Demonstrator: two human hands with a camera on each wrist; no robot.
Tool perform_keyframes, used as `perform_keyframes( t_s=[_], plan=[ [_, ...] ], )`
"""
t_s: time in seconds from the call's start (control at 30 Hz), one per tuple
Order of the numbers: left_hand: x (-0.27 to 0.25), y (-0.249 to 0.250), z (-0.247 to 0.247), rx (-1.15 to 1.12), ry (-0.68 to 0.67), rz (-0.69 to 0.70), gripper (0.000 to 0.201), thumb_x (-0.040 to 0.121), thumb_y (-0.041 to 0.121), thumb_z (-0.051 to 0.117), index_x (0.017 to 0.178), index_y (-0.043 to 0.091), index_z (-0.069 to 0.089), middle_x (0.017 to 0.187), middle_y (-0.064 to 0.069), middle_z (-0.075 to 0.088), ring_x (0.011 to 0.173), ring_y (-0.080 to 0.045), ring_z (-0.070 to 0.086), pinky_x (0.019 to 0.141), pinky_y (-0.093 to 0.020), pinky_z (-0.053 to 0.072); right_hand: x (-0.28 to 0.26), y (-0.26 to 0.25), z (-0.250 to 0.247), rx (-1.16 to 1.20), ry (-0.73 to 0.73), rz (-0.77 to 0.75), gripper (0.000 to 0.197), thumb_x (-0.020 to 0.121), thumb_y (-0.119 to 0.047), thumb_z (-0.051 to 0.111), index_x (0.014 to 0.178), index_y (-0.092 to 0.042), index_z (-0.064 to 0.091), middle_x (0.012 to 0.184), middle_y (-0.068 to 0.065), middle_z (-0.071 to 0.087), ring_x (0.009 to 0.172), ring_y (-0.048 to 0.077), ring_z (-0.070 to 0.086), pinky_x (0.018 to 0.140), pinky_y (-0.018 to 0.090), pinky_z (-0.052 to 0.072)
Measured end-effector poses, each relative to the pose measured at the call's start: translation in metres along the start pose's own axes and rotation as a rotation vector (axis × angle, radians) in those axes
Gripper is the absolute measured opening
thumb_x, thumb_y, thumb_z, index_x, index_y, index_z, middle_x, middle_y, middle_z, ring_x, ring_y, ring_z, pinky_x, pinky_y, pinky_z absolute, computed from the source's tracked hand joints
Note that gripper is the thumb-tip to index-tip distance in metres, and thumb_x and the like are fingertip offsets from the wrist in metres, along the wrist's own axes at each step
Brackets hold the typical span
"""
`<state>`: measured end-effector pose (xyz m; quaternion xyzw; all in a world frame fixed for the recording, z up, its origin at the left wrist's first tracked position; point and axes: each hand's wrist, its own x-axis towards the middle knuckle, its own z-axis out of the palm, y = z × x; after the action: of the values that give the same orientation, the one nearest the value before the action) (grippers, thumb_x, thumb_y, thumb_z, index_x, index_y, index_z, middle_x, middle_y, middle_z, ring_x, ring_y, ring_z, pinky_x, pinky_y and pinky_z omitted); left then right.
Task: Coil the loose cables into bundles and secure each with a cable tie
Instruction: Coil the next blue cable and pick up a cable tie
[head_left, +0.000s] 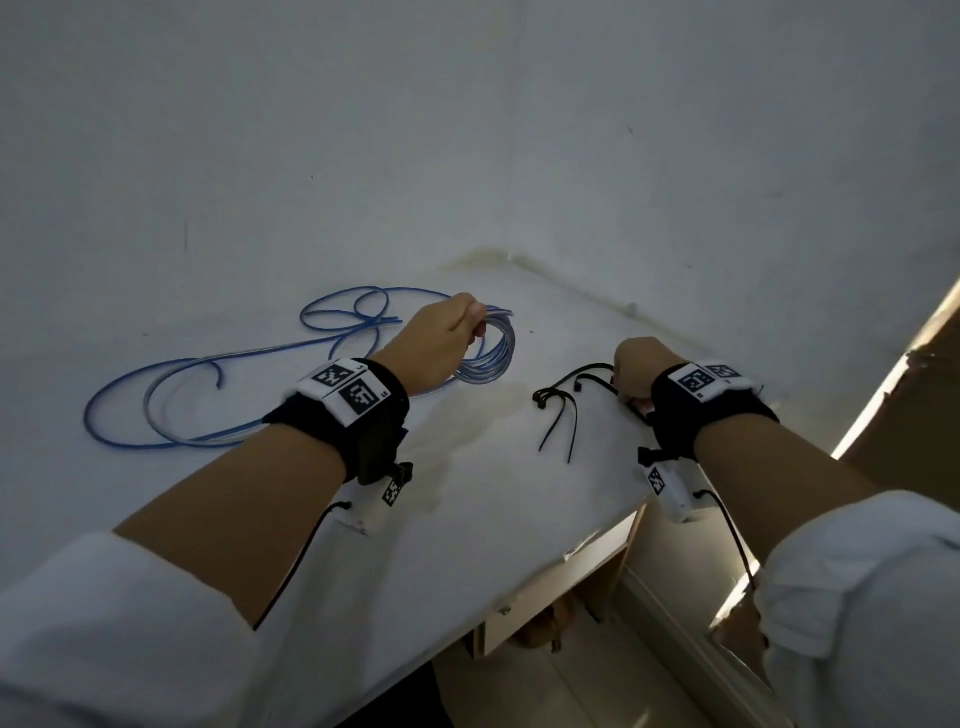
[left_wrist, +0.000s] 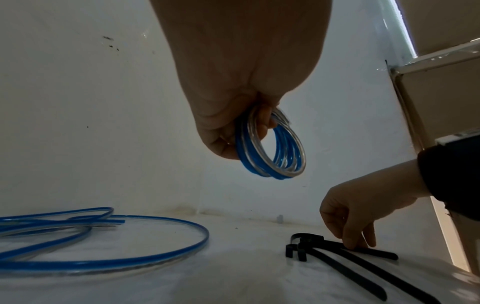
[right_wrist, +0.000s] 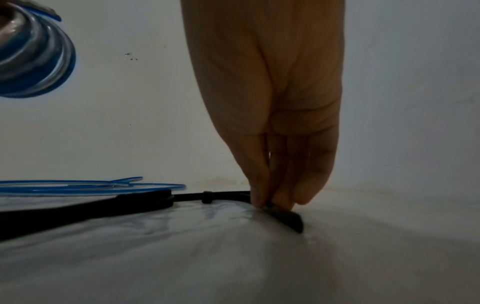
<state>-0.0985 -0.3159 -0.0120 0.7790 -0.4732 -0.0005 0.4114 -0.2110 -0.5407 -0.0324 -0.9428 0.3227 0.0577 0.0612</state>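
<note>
**Picking Up a Tie While the Coil Is Held**

White wall surfaces enclose the work area on two sides, and a white tabletop (head_left: 467, 519) carries all the materials.

At far left, the loose blue cables (head_left: 171, 410) lie on the tabletop in wide, overlapping loops, not yet coiled.

Right of them, the left hand (head_left: 436, 343) holds the coiled bundle (left_wrist: 275, 152) raised clear of the tabletop. Its fingers are curled around one side of the turns, so the ring hangs below the hand. The turns lie close together; no tie is on them yet.

Further right, several black cable ties (head_left: 561, 410) lie fanned on the surface, their heads clustered together and their tails spread toward the table edge.

At far right, the right hand (head_left: 639, 369) reaches down to the fan. In the right wrist view, thumb and fingertips (right_wrist: 259, 197) are closed together on the tail end of one cable tie (right_wrist: 285, 220), pressing it to the surface.

Recommended procedure for this step, as a judgement:

1. Lift only the pinched tie; the clustered heads may drag neighbouring ties along.
2. Hold the coil grip firm so the springy turns do not open.
3. Pass the tail through the ring beside the left fingers, where the turns are already gathered.
</note>
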Motion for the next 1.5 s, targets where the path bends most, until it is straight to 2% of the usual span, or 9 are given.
perform_keyframes(
  t_s=[0.17, 0.27, 0.33, 0.5, 0.67, 1.0, 1.2, 1.33, 1.5],
  plan=[
    [0.001, -0.013, -0.014, 0.025, 0.063, -0.022, 0.034, 0.101, 0.025, 0.028, 0.072, 0.023, 0.044, 0.075, -0.003, 0.051, 0.064, -0.014, 0.043, 0.069, -0.034, 0.038, -0.004, -0.020, -0.015, 0.251, 0.065, -0.095, 0.017, 0.089, -0.002, 0.047, 0.100, 0.003, 0.060, 0.100, 0.021, 0.061, 0.084, 0.034, 0.064, 0.079, 0.041, 0.056],
    [-0.004, -0.023, -0.027, 0.024, 0.122, -0.052, 0.033, 0.102, 0.023, 0.028, 0.073, 0.020, 0.044, 0.069, 0.004, 0.047, 0.061, -0.010, 0.043, 0.068, -0.031, 0.035, -0.008, -0.053, -0.025, 0.629, 0.089, -0.200, 0.016, 0.089, -0.001, 0.049, 0.093, -0.003, 0.064, 0.081, 0.010, 0.059, 0.061, 0.020, 0.061, 0.063, 0.029, 0.057],
    [-0.010, -0.032, -0.040, 0.026, 0.170, -0.066, 0.032, 0.102, 0.021, 0.028, 0.075, 0.017, 0.045, 0.070, 0.002, 0.048, 0.062, -0.010, 0.043, 0.068, -0.030, 0.035, -0.011, -0.081, -0.031, 0.885, 0.078, -0.278, 0.018, 0.089, 0.001, 0.052, 0.098, 0.006, 0.066, 0.074, 0.011, 0.061, 0.055, 0.014, 0.062, 0.058, 0.021, 0.056],
    [-0.036, -0.063, -0.086, 0.040, 0.349, -0.128, 0.030, 0.101, 0.022, 0.031, 0.077, 0.015, 0.048, 0.068, 0.007, 0.047, 0.065, -0.017, 0.043, 0.070, -0.030, 0.037, -0.026, -0.163, -0.040, 1.339, -0.069, -0.617, 0.019, 0.088, 0.011, 0.050, 0.105, 0.010, 0.058, 0.076, 0.014, 0.060, 0.058, 0.013, 0.067, 0.068, 0.024, 0.059],
    [-0.064, -0.088, -0.132, 0.099, 0.478, -0.145, 0.029, 0.101, 0.023, 0.031, 0.083, 0.011, 0.050, 0.069, 0.005, 0.048, 0.065, -0.017, 0.044, 0.070, -0.031, 0.036, -0.042, -0.243, -0.036, 1.422, 0.022, -0.777, 0.011, 0.089, -0.002, 0.057, 0.098, 0.004, 0.062, 0.068, 0.009, 0.057, 0.050, 0.014, 0.059, 0.053, 0.023, 0.053],
    [-0.103, -0.124, -0.194, 0.254, 0.630, -0.218, 0.030, 0.102, 0.027, 0.027, 0.087, 0.012, 0.049, 0.071, 0.010, 0.047, 0.063, -0.004, 0.043, 0.061, -0.024, 0.028, -0.051, -0.334, -0.027, 1.400, -0.077, -0.946, 0.027, 0.099, -0.013, 0.042, 0.080, -0.009, 0.060, 0.059, 0.005, 0.051, 0.041, 0.013, 0.048, 0.043, 0.022, 0.042],
    [-0.111, -0.139, -0.203, 0.334, 0.638, -0.247, 0.033, 0.102, 0.027, 0.026, 0.089, 0.010, 0.050, 0.080, 0.002, 0.052, 0.071, -0.016, 0.047, 0.061, -0.022, 0.028, -0.047, -0.356, -0.014, 1.323, -0.181, -0.952, 0.026, 0.099, -0.015, 0.044, 0.081, -0.007, 0.062, 0.058, 0.006, 0.051, 0.041, 0.012, 0.047, 0.042, 0.022, 0.042],
    [-0.109, -0.138, -0.204, 0.350, 0.619, -0.221, 0.031, 0.102, 0.029, 0.027, 0.087, 0.012, 0.049, 0.070, 0.011, 0.047, 0.062, -0.004, 0.044, 0.057, -0.011, 0.032, -0.043, -0.363, -0.003, 1.303, -0.235, -0.939, 0.026, 0.099, -0.014, 0.042, 0.084, -0.004, 0.061, 0.061, 0.006, 0.055, 0.043, 0.013, 0.053, 0.045, 0.023, 0.046],
    [-0.108, -0.135, -0.204, 0.369, 0.555, -0.202, 0.032, 0.101, 0.031, 0.028, 0.081, 0.014, 0.046, 0.064, 0.009, 0.045, 0.057, -0.006, 0.042, 0.054, -0.015, 0.030, -0.041, -0.364, -0.003, 1.418, -0.301, -0.961, 0.023, 0.099, -0.010, 0.040, 0.089, -0.001, 0.059, 0.070, 0.013, 0.061, 0.054, 0.018, 0.062, 0.056, 0.028, 0.055]
  ],
)
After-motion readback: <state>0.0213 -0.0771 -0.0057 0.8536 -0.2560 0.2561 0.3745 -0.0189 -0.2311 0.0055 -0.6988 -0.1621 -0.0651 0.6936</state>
